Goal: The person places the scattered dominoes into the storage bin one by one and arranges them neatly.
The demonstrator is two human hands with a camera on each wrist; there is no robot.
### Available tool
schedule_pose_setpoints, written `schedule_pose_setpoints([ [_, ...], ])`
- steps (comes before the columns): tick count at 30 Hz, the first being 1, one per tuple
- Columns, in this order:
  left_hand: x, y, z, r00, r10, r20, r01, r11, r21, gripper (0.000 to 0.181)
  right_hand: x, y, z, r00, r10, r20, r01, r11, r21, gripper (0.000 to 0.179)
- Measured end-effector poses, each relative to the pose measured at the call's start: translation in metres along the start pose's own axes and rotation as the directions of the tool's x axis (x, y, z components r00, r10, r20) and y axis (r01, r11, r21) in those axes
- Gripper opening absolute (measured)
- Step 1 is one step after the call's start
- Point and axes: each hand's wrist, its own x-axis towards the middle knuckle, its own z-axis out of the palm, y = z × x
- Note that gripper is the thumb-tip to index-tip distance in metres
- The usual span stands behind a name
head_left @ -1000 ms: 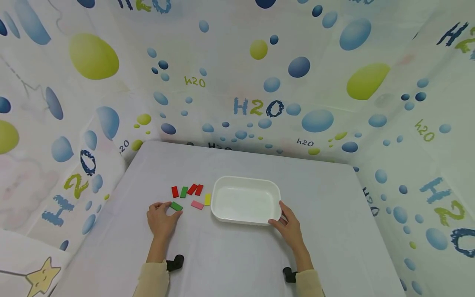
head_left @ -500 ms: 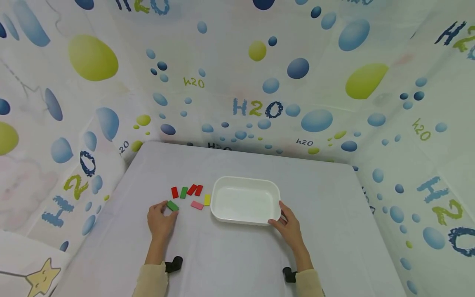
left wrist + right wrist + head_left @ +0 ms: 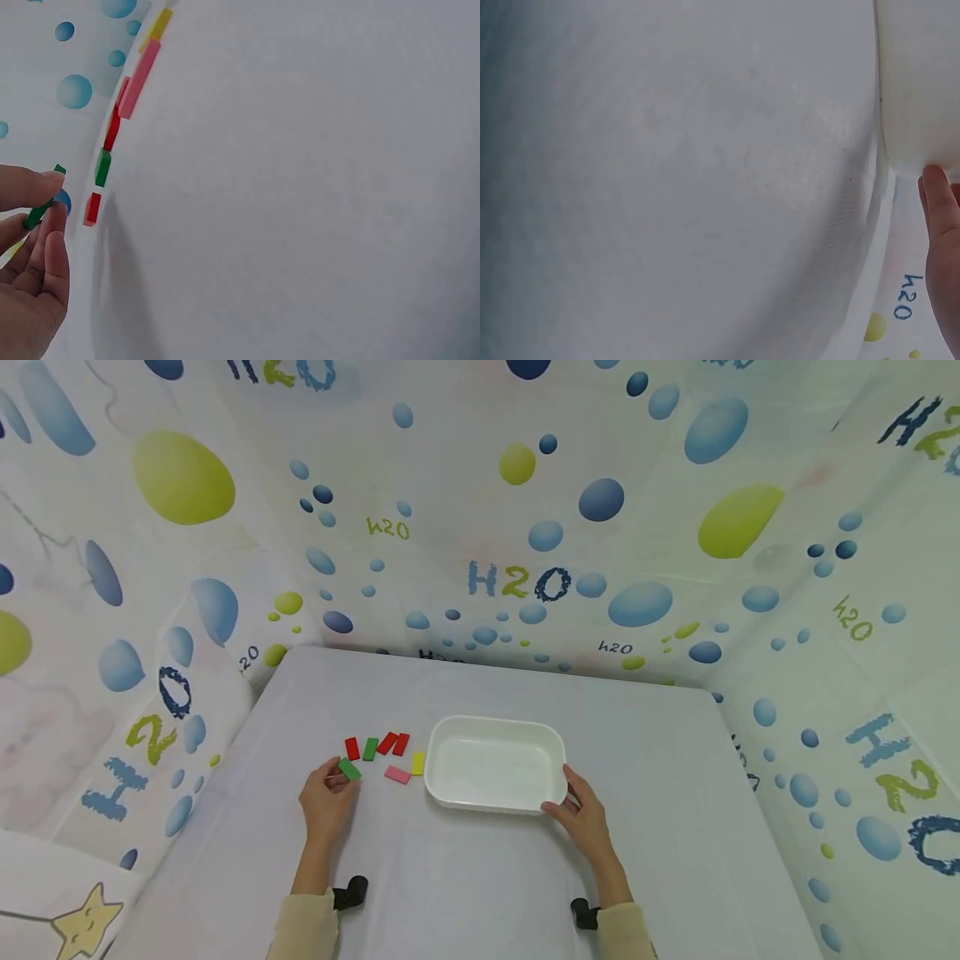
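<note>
My left hand (image 3: 327, 802) pinches a small flat green block (image 3: 348, 769) between thumb and fingers. In the left wrist view that green block (image 3: 43, 208) appears nearly edge-on, raised off the cloth. My right hand (image 3: 582, 817) grips the near right corner of a white rectangular tray (image 3: 495, 805), thumb at the front side and fingers along the right side. The right wrist view has the fingertips (image 3: 934, 178) against the tray's wall (image 3: 921, 90). Nothing lies inside the tray.
Left of the tray lie a yellow block (image 3: 417, 764), a pink block (image 3: 397, 774), another green block (image 3: 371, 749) and several red ones, including a red block (image 3: 352, 748) at the far left. A white cloth covers the table (image 3: 480, 885); patterned curtains enclose it.
My left hand has taken the green block up from the table, shifting it slightly left and turning it, with the fingers now closer together. The right hand and tray stay put.
</note>
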Motion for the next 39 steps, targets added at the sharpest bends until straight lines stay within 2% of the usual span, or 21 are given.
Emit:
schedule_pose_setpoints([
  [7,0.004,0.015,0.004,0.999,0.030,0.013,-0.030,0.999,-0.044,0.052,0.000,0.002,0.002,0.999,-0.032,-0.036,0.031,0.999,-0.027,0.076],
  [18,0.002,0.045,0.018,0.990,0.055,0.133,-0.038,0.992,-0.122,0.051,0.001,-0.001,0.001,1.000,-0.006,-0.023,0.006,1.000,-0.013,0.077],
  [23,0.000,0.060,0.026,0.983,0.080,0.168,-0.055,0.988,-0.147,0.053,0.003,0.010,0.003,1.000,0.010,-0.020,-0.010,1.000,-0.019,0.077],
  [28,-0.003,0.075,0.039,0.972,0.099,0.213,-0.058,0.980,-0.193,0.053,0.007,0.032,0.005,0.999,0.034,-0.032,-0.034,0.999,-0.017,0.078],
  [33,-0.008,0.090,0.057,0.959,0.162,0.232,-0.101,0.962,-0.254,0.056,0.007,0.034,0.004,0.999,0.044,-0.031,-0.044,0.999,-0.010,0.080],
  [39,-0.019,0.104,0.081,0.943,0.203,0.262,-0.141,0.961,-0.236,0.052,0.007,0.032,0.004,0.999,0.031,-0.037,-0.030,0.999,0.017,0.080],
])
